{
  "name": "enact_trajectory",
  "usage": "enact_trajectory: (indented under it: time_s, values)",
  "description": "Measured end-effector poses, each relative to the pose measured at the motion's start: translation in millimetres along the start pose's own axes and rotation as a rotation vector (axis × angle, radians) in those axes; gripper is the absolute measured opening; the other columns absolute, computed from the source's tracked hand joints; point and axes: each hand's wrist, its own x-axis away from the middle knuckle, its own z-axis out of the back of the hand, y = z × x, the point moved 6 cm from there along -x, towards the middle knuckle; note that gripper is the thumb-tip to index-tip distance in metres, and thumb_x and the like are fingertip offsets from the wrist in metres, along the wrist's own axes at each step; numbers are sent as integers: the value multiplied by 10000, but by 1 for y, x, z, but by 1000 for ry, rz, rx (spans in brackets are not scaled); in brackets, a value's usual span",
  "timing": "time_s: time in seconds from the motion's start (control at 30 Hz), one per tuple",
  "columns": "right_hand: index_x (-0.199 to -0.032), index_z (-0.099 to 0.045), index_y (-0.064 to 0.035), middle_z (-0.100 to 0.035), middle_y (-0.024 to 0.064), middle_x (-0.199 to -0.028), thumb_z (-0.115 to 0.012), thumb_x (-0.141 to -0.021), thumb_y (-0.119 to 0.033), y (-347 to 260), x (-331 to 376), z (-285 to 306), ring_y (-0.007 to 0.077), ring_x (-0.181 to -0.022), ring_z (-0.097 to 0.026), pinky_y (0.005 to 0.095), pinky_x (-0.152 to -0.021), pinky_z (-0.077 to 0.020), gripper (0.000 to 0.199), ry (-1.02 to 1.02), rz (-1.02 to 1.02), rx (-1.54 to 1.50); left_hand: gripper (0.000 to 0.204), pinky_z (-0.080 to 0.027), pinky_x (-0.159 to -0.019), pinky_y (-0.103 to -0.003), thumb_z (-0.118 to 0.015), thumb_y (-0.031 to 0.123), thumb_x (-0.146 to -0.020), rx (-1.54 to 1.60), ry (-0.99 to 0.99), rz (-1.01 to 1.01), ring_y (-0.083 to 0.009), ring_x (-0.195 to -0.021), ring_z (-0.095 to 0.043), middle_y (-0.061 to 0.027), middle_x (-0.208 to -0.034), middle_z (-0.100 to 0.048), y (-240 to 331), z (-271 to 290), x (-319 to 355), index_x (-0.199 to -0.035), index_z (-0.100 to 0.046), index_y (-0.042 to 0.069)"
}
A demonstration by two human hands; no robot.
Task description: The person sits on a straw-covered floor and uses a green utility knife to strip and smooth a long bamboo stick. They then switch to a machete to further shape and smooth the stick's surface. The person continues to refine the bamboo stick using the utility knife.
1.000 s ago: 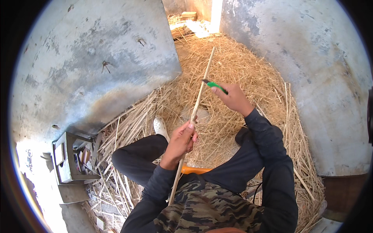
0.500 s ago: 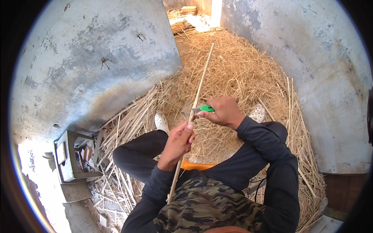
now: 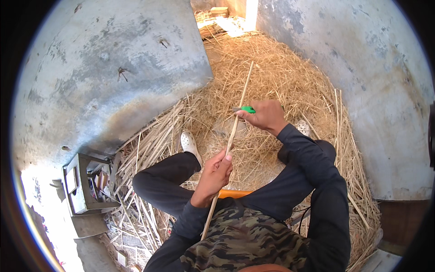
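Observation:
A long pale strip that looks like split bamboo [image 3: 233, 131] slants from my lap up and away over the shavings. My left hand [image 3: 214, 176] is closed round its lower part, the thumb lying along it. Farther up, my right hand [image 3: 267, 115] grips a green-handled utility knife [image 3: 248, 109]. The knife's blade lies across the strip, with my right thumb close beside it. Most of the handle is hidden in my fingers.
Curly shavings [image 3: 281, 68] cover the floor ahead. Long split strips [image 3: 149, 136] lie in a heap at the left, beside an overturned wooden stool-like frame [image 3: 86, 183]. Worn grey walls [image 3: 113, 68] stand on both sides. An orange seat edge [image 3: 233, 193] shows between my legs.
My right hand and the knife have moved up the strip, away from my left hand. My left hand has shifted slightly right and nearer to me, and the strip has moved with it.

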Motion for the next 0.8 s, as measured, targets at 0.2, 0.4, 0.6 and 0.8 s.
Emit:
enact_trajectory:
  time_s: [0.2,0.4,0.6,0.8]
  values:
    - [-575,-621,-111,-483,66,-409,-483,-838,-740,-27,17,-10,230,-346,-496,365,-356,-361,696,-41,128,-47,457,-274,-498,-180,-487,189,-1021,-151,44,-104,-13,-582,-321,79,-676,-352,6,1,3,-1447,-393,53]
    - [-543,-599,-130,-503,58,-427,-485,-826,-753,-56,28,-4,230,-364,-512,356,-359,-368,694,-38,178,-205,482,-287,-529,-189,-493,160,-1011,-319,92,-197,-20,-617,-326,76,-705,-364,14,5,7,-1454,-369,15]
    - [-539,-544,-115,-492,86,-445,-502,-839,-718,-47,20,-13,263,-393,-532,395,-381,-385,675,-54,130,-151,486,-309,-539,-196,-499,141,-1002,-466,142,-239,-27,-637,-341,61,-731,-411,26,9,15,-1445,-367,-10]
    - [-514,-556,-130,-446,30,-394,-454,-839,-760,-19,3,-13,196,-327,-466,360,-332,-334,716,31,85,-69,486,-335,-540,-216,-496,145,-1001,-541,144,-280,-47,-628,-344,34,-725,-409,19,9,23,-1436,-365,-28]
